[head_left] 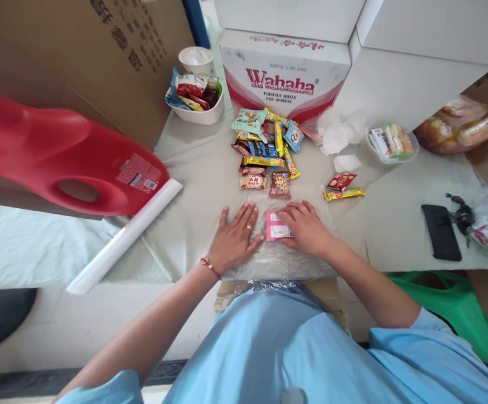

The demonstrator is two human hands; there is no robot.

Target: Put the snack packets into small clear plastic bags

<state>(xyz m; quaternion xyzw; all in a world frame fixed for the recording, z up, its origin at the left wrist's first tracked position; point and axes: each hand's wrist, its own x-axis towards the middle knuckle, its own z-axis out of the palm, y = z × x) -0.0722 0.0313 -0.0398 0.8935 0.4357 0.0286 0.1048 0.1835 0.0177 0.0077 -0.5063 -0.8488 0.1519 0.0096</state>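
A clear plastic bag [269, 261] lies flat at the table's front edge, with a pink and white label [278, 226] on it. My left hand [236, 234] rests palm down on the plastic left of the label, its fingers spread. Over the label's right part lies my right hand [307, 227], fingers bent and close together; its fingertips touch the label, and whether they pinch anything is hidden. Just beyond my hands is a pile of wrapped snacks [263, 148], with a brown cookie packet [280, 184] at its near side.
A red jug [84, 151] and a white roll [124, 238] lie at the left. Behind stand a snack bowl [197, 115] and a Wahaha box [286, 78]. To the right are a round tub [395, 154], a yellow packet [345, 194], a black phone [441, 233] and keys [463, 216].
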